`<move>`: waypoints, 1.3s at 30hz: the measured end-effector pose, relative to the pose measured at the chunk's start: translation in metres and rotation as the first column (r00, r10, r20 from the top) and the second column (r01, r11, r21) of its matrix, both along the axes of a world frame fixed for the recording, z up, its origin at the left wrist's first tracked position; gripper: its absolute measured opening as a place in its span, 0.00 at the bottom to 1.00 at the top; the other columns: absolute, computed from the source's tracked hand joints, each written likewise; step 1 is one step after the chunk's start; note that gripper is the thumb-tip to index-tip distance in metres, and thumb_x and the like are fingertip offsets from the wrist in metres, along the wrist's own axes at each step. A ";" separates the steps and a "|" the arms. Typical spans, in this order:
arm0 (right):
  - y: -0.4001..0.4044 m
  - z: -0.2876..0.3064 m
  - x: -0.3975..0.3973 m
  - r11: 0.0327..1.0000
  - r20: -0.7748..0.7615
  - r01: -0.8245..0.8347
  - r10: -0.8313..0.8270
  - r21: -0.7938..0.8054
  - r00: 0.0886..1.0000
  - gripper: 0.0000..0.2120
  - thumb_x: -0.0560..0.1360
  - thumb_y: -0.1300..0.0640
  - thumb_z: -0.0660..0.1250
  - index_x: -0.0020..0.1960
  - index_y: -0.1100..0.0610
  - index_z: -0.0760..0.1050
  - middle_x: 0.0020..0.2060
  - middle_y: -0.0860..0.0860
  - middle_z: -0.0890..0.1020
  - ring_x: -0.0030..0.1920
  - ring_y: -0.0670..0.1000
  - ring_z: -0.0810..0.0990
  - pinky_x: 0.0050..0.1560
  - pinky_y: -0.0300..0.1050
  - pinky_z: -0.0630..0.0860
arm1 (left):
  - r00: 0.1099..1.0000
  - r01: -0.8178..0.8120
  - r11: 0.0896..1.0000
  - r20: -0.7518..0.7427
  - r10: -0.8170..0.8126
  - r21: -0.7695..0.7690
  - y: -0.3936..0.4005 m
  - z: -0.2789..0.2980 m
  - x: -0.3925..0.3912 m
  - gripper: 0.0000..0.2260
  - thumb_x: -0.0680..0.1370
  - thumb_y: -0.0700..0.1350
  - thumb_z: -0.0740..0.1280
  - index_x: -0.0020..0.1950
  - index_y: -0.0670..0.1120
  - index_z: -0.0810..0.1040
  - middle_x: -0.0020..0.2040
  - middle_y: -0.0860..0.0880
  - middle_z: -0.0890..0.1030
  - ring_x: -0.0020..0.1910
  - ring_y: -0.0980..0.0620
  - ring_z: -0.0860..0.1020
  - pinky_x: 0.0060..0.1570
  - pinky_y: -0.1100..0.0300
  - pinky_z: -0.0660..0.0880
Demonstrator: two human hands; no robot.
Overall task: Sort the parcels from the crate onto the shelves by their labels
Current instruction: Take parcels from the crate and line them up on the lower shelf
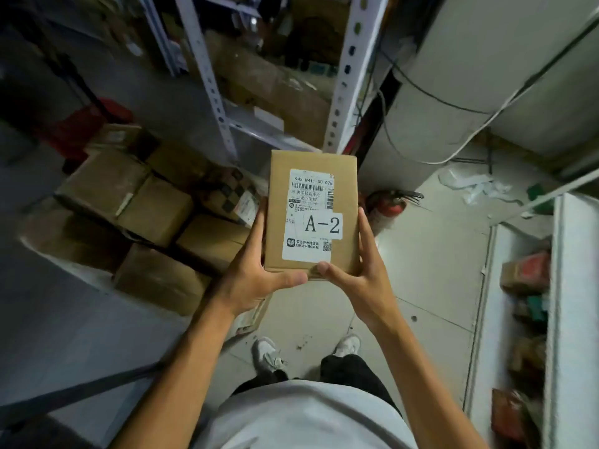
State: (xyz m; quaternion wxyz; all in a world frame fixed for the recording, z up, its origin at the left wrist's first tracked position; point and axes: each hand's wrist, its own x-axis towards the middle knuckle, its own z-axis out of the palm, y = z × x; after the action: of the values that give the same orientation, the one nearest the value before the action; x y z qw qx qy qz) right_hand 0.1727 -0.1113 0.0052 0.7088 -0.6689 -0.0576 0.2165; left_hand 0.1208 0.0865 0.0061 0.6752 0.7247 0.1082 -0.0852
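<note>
A small brown cardboard parcel [343, 196] is held up in front of me, its white shipping label facing the camera with a sticker reading "A-2". My left hand [256, 273] grips its left side and lower edge, thumb along the bottom. My right hand [359, 273] grips the right side, thumb on the lower front. A metal shelf unit [214, 92] with perforated grey uprights stands straight ahead beyond the parcel, with cardboard boxes on its shelves.
Several cardboard boxes [129, 202] are piled on the floor at the left. A red fire extinguisher [389, 205] lies on the tiled floor behind the parcel. Another white shelf [557, 286] with packets runs along the right. Crumpled paper [476, 186] litters the floor.
</note>
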 end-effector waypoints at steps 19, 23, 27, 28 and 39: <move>-0.326 0.017 -0.010 0.682 0.072 0.731 -0.729 -0.003 0.681 0.40 0.67 0.69 0.77 0.73 0.51 0.65 0.59 0.50 0.83 0.58 0.49 0.83 0.51 0.44 0.81 | 0.749 0.655 0.756 0.114 -0.652 0.020 -0.355 0.018 0.142 0.49 0.70 0.42 0.78 0.79 0.64 0.50 0.70 0.58 0.72 0.65 0.58 0.77 0.62 0.54 0.77; -0.392 0.014 -0.043 0.503 0.097 0.862 -0.857 -0.057 0.506 0.37 0.69 0.69 0.76 0.72 0.51 0.67 0.58 0.49 0.84 0.57 0.49 0.84 0.55 0.47 0.81 | 0.632 0.775 0.627 0.119 -0.766 -0.082 -0.447 0.005 0.136 0.48 0.70 0.36 0.74 0.80 0.57 0.50 0.67 0.63 0.72 0.63 0.62 0.77 0.52 0.63 0.78; -0.437 0.010 -0.073 0.302 0.137 0.947 -0.939 -0.110 0.316 0.37 0.70 0.68 0.76 0.72 0.50 0.66 0.59 0.48 0.83 0.59 0.50 0.83 0.61 0.56 0.79 | 0.422 0.906 0.415 0.079 -0.903 -0.085 -0.520 -0.005 0.138 0.52 0.66 0.43 0.80 0.80 0.58 0.50 0.66 0.66 0.76 0.67 0.54 0.76 0.57 0.53 0.79; -0.445 0.010 -0.078 0.251 0.145 0.961 -0.953 -0.113 0.266 0.36 0.70 0.68 0.76 0.72 0.49 0.67 0.60 0.48 0.83 0.59 0.50 0.82 0.61 0.56 0.79 | 0.372 0.927 0.367 0.079 -0.925 -0.079 -0.537 -0.006 0.140 0.50 0.66 0.45 0.79 0.80 0.60 0.51 0.67 0.66 0.75 0.67 0.54 0.76 0.60 0.49 0.78; -0.509 0.013 -0.110 -0.230 0.141 0.952 -0.969 -0.200 -0.204 0.38 0.69 0.63 0.78 0.73 0.48 0.65 0.61 0.44 0.82 0.61 0.44 0.80 0.58 0.40 0.79 | -0.138 0.989 -0.131 0.109 -0.984 0.068 -0.695 -0.003 0.143 0.45 0.65 0.57 0.77 0.76 0.67 0.56 0.67 0.65 0.75 0.66 0.58 0.75 0.59 0.61 0.77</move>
State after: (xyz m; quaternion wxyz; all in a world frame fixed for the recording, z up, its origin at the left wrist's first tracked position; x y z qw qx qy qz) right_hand 0.0628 -0.6206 0.0183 0.5298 -0.5357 0.5328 -0.3854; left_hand 0.2633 -0.6088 0.0034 0.3993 0.5497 -0.5170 -0.5207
